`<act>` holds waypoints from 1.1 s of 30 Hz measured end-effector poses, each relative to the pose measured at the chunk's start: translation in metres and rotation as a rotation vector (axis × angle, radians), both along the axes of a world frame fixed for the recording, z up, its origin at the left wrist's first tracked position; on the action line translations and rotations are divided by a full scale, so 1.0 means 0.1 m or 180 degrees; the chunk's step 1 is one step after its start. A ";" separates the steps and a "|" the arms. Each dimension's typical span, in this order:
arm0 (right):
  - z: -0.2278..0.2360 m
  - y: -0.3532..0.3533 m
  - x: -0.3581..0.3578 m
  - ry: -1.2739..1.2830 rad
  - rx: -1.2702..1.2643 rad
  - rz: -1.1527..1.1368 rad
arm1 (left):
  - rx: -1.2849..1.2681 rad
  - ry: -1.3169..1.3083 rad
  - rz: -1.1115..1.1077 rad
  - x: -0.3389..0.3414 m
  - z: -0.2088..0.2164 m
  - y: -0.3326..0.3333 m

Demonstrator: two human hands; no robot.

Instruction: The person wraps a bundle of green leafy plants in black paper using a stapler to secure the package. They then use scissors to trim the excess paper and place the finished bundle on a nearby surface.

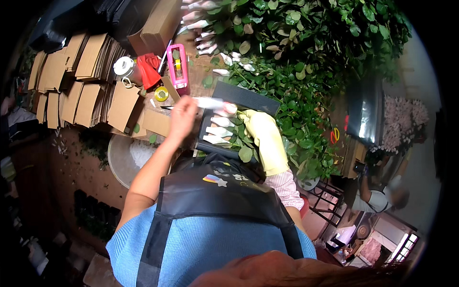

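Observation:
My left hand (183, 116), bare, is closed in a pinch on a white sleeve (209, 103) that is smeared by motion. Just right of the sleeve is a pinkish flower bud (230, 109). The fingers of my right hand (262, 134), in a pale yellow rubber glove, are curled beside that bud, seemingly round its leafy stem, which the glove partly hides. Below the bud, several white-sleeved buds (221, 132) lie in a row on a black ribbed tray (246, 97), their leaves toward the glove.
Leafy flower stems (306, 57) heap up across the back and right. A pink tape dispenser (177, 67), yellow tape roll (161, 93), red cloth (148, 70) and white lidded cup (125, 67) stand left. Cardboard pieces (125, 106) are stacked beyond; a round tub (119, 160) sits below.

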State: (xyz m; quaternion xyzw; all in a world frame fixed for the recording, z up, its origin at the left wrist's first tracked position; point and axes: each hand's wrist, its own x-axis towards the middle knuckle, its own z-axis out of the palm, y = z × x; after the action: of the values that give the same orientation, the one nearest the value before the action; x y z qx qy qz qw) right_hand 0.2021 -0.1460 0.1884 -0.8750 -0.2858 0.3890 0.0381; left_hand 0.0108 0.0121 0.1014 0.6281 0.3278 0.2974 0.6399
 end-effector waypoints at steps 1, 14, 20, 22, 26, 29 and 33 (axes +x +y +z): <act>0.00 -0.02 0.01 0.0194 0.0086 -0.0086 | 0.0034 -0.0443 0.0430 -0.05 -0.03 0.14; -0.39 0.09 -0.11 -0.0788 -0.0754 0.0648 | -0.0351 0.1030 -0.0712 0.22 -0.36 -0.31; -0.28 -0.03 -0.10 -0.0589 -0.0121 0.0511 | 0.0269 -0.0141 0.0232 -0.13 -0.29 0.20; -0.08 -0.15 -0.02 -0.0042 0.0280 0.0346 | 0.0287 0.0487 -0.0363 -0.25 -0.15 0.32; -0.15 -0.22 -0.09 -0.0549 0.0101 0.0754 | 0.0807 0.1585 -0.1653 -0.03 0.18 0.02; -0.42 -0.10 -0.23 -0.1033 -0.0319 0.0959 | 0.1375 0.1358 -0.1773 0.08 0.07 -0.09; -0.37 -0.11 -0.25 -0.0969 -0.0571 0.0753 | 0.0695 0.0947 -0.1491 0.01 -0.22 -0.10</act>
State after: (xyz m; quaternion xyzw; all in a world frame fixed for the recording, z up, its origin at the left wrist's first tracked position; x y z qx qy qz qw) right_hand 0.1775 -0.1570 0.1517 -0.8839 -0.3531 0.2780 -0.1295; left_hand 0.0120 0.0019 0.0792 0.7885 0.2304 0.0798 0.5647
